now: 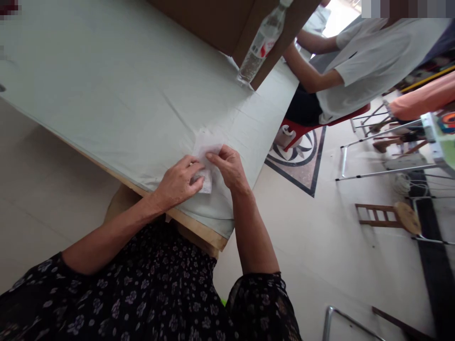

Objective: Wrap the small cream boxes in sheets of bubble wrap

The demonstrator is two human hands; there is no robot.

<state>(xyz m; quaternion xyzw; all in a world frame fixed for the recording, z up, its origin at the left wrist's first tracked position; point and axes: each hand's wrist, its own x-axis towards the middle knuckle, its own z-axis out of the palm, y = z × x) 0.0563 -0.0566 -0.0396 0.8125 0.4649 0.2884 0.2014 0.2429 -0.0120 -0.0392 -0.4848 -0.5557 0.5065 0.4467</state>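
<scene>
A thin white sheet (pixel 209 142), paper or film, lies near the table's front corner. Its lower part (pixel 205 185) looks speckled, and I cannot make out its exact kind. My right hand (pixel 230 166) pinches the sheet's right edge between thumb and fingers. From the left, my left hand (pixel 181 182) curls over the speckled part, thumb and fingertips closed on it. The fingers hide some of the sheet between both hands.
A pale cloth covers the table (pixel 117 90); its wooden edge (pixel 199 233) shows near me. Beyond stand a brown box (pixel 209 21) and a clear plastic bottle (pixel 261 45). A person in white (pixel 369 61) sits at right on a red chair (pixel 302 135). A wooden stool (pixel 407 218) is on the floor.
</scene>
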